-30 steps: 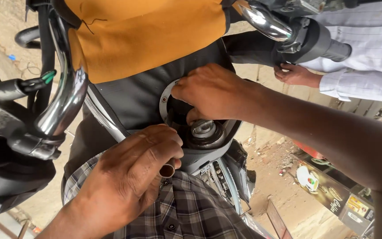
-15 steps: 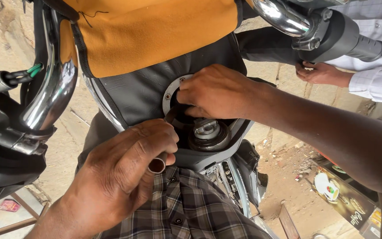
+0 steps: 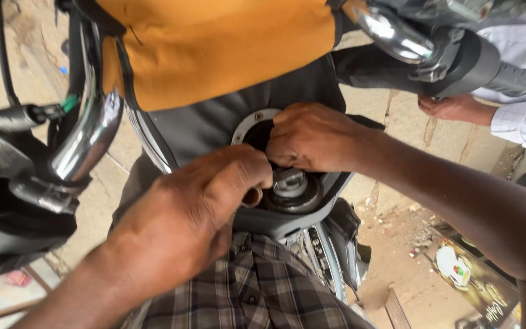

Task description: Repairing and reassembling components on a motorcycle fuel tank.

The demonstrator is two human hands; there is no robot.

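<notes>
The left hand (image 3: 196, 213) is clenched around a small brass-coloured cylindrical tool (image 3: 252, 197). The right hand (image 3: 315, 137) grips the round black metal fuel cap (image 3: 291, 189), beside the tool.

Motorcycle tank (image 3: 214, 125), dark grey, carries the lot: orange-yellow cover (image 3: 214, 42) over its upper part, round metal filler ring (image 3: 248, 125) set in it, black cap assy (image 3: 293, 192) w/ metal centre sitting on the tank's lower end.

Both hands meet at the round black fuel-tank cap (image 3: 291, 189) — the left hand (image 3: 199, 210) grips a small brown-handled tool (image 3: 252, 197), the right hand (image 3: 312, 137) fingers its far rim.
</notes>
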